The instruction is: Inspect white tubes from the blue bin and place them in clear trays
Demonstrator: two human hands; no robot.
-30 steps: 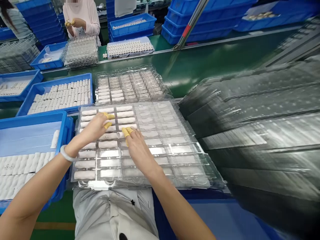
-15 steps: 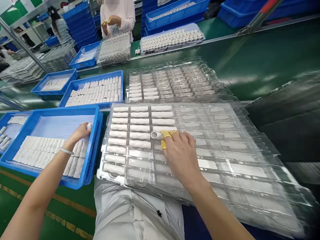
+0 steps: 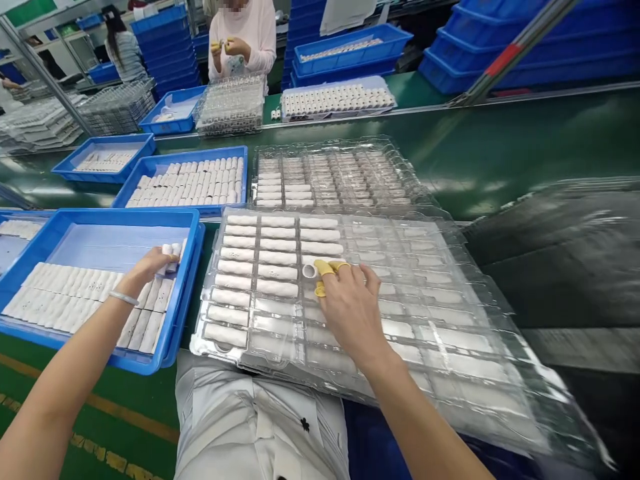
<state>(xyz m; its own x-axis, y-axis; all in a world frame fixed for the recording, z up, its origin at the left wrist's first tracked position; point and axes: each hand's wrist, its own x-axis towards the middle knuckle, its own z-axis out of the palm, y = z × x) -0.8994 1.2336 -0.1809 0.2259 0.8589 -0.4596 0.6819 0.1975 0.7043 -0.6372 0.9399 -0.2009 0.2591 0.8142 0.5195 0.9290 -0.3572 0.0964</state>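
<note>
Tube (image 3: 309,271), one, white, hollow: lying at the clear tray's third column, just below four seated tubes, its open end facing left. The fingers are hiding most of its length, so how deep it is sitting in its pocket cannot be told.

Right hand (image 3: 347,293): closing in a pinch on that tube, yellow cots (image 3: 326,268) covering its gripping fingertips.

Left hand (image 3: 150,263): curling, half closed, at two loose tubes (image 3: 171,252) in the upper right corner of the blue bin; it is touching them, but the fingertips are hiding, so firmness of hold cannot be told. A pale bracelet (image 3: 123,297) is circling the wrist.

Tray (image 3: 275,325), clear plastic, pocketed: topping a stack above the wearer's lap. Tubes are filling its first column and the upper part of the second.

Bin (image 3: 130,215), blue: standing just left of the tray, holding rows of tubes on a white sheet (image 3: 115,241).

Second tray (image 3: 417,183), clear: lying beyond the first, also carrying tubes.

Box (image 3: 245,175), blue: sitting left of the second tray, holding packed tubes.

Desk (image 3: 500,143), green: running behind.

Co-worker (image 3: 245,40), pink top: standing across the desk, yellow-tipped fingers meeting, behind stacked trays (image 3: 230,110).
</note>
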